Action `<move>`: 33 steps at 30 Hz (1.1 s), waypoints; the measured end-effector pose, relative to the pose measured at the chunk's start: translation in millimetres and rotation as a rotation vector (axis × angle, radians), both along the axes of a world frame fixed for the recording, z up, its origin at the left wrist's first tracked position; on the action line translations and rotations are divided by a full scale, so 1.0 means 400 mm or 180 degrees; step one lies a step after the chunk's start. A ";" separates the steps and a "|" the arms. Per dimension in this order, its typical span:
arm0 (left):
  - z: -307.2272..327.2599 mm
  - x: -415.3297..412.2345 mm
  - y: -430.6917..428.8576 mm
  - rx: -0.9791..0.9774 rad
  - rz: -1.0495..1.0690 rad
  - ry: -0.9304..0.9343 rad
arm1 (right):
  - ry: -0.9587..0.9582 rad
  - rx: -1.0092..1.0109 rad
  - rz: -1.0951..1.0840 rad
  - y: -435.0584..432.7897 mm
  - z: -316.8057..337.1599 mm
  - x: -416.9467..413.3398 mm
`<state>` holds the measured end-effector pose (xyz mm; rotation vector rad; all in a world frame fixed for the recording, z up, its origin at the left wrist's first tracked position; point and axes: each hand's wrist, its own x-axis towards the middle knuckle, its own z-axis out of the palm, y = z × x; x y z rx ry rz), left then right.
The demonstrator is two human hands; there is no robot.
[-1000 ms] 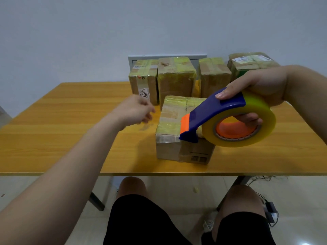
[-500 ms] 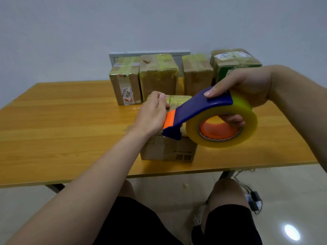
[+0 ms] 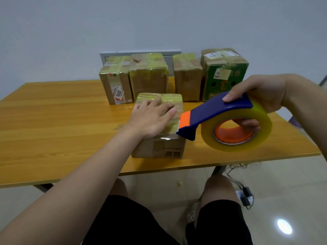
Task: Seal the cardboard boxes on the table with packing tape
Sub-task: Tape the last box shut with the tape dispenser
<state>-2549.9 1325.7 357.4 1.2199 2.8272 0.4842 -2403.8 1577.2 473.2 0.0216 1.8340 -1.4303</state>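
left hand flat on box, right hand holding tape dispenser

left hand (image 3: 152,119) fingers straight, pressing the near box (image 3: 159,126) top. right hand (image 3: 263,96) curled round the tape dispenser (image 3: 224,121), cutter tip just beside the box's right edge. four taped boxes (image 3: 150,73) beyond, on table (image 3: 53,121).

The red-and-white sticker (image 3: 118,94) on the leftmost cardboard box (image 3: 113,80) reads "201", last character unclear. The pale label (image 3: 222,73) on the green box (image 3: 238,76) reads "18", with an orange "3" printed below.

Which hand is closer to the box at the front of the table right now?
Left. The left hand lies flat on top of the front box; the right hand holds the tape dispenser off to its right.
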 end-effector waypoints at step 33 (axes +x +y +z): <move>0.036 0.030 0.000 -0.0903 -0.0061 0.0095 | -0.0093 0.1189 -0.0087 -0.011 0.025 -0.013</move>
